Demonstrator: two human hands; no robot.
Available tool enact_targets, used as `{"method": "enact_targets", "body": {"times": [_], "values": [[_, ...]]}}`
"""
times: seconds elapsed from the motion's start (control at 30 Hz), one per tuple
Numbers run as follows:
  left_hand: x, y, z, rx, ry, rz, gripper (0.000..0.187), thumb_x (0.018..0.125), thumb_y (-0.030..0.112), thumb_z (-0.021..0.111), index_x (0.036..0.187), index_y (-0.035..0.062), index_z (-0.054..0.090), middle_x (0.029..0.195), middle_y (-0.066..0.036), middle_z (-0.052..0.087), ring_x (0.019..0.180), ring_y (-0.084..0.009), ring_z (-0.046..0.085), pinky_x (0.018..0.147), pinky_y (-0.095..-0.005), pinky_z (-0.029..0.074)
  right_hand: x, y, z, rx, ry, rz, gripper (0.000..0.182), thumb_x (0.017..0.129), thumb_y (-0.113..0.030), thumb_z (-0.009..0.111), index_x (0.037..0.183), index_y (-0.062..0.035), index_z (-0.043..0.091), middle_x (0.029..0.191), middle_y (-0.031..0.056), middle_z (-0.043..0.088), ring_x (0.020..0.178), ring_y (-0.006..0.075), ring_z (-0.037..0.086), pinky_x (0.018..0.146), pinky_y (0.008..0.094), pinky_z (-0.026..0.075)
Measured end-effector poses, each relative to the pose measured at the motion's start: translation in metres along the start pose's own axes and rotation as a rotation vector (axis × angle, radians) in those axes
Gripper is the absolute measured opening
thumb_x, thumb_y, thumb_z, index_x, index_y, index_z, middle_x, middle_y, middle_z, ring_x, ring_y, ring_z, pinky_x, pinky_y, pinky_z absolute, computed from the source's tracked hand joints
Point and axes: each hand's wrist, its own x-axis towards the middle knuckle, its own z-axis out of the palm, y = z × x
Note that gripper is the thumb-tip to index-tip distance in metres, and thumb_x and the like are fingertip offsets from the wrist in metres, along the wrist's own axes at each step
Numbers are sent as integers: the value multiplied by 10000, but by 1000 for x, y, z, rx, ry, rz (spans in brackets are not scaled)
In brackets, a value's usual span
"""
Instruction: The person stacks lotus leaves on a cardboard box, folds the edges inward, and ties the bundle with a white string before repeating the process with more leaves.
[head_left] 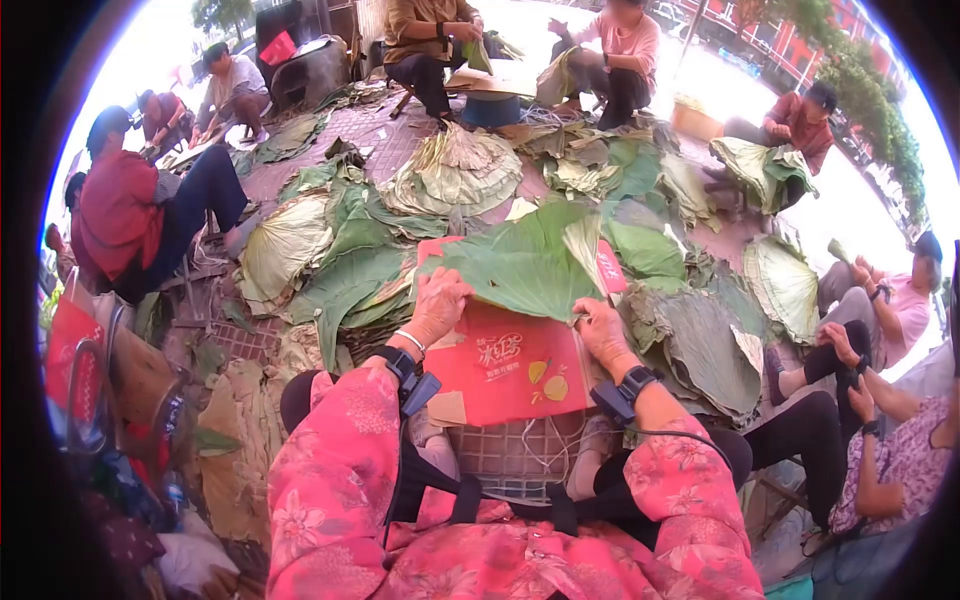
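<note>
A large green leaf (520, 258) lies spread over a red cardboard sheet (490, 375) in front of my knees. My left hand (440, 303) pinches the leaf's near left edge. At its near right corner, my right hand (603, 328) has its fingers closed on the same leaf. The leaf's right side is folded over and shows a paler underside. Yellow fruit and white lettering are printed on the cardboard below the leaf.
Stacks of pale, dried leaves (455, 172) and green leaves (365, 270) cover the ground ahead. A grey-green leaf pile (705, 350) lies right of the cardboard. People sit around the heap, one in red (125, 215) at left. A white cord (545, 440) lies between my feet.
</note>
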Motion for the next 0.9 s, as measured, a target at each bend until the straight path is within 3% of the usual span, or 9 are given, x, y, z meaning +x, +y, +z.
{"method": "enact_targets", "body": {"times": [0.1,0.23,0.33,0.43,0.53,0.67,0.8,0.83,0.9], "values": [[-32,-7,24,-40,-112,-91,130,636,86,637,725,180,658,786,20,524,886,-189,478,756,-367,310,-35,10,26,-129,15,-46,181,656,-30,582,833,-59,561,881,108,595,834,307,561,735,373,455],[-45,-5,25,-64,-117,-137,124,615,94,651,709,175,655,821,24,533,920,-188,472,762,-364,309,-48,-1,25,-249,-112,23,225,642,-53,540,865,-50,572,970,97,589,910,305,531,841,365,433],[-44,3,18,-86,-140,-174,94,639,95,627,717,142,649,853,1,554,928,-205,493,776,-366,336,-40,-5,19,-217,-96,1,213,663,-88,578,872,-47,569,972,104,583,910,304,528,842,373,421],[-48,2,24,-105,-126,-203,85,644,92,624,716,134,641,872,-6,549,942,-209,489,784,-372,344,-19,-7,19,-235,119,-159,246,659,-155,657,868,-61,570,860,91,559,828,286,524,745,390,430],[-50,0,27,-135,-106,-203,82,645,88,625,712,132,640,887,-8,544,954,-212,481,791,-372,352,1,-1,23,-362,7,29,321,683,-234,690,912,-44,569,944,122,565,881,302,519,815,390,405],[-51,0,28,-113,-90,-191,109,626,72,632,704,146,648,863,3,531,940,-207,476,767,-363,341,16,27,39,-536,0,58,307,632,-254,724,859,-108,577,890,75,556,839,278,528,725,382,424],[-52,-1,30,-127,-85,-179,115,625,78,640,714,149,653,875,-2,532,944,-209,478,775,-368,346,25,50,43,-458,-3,175,193,697,-254,660,767,-96,574,809,113,588,772,293,562,705,407,437],[-52,-3,28,-129,-79,-176,115,625,79,642,715,149,654,877,-3,532,946,-209,478,776,-369,346,25,54,42,-351,136,252,146,722,-203,603,746,-59,601,757,149,611,733,303,593,691,402,457],[-52,-2,26,-111,-95,-189,111,632,79,640,723,142,653,904,-9,544,963,-213,478,780,-368,356,25,74,30,-227,226,458,151,714,-194,606,704,-44,618,725,145,627,679,285,602,663,378,466]]}}
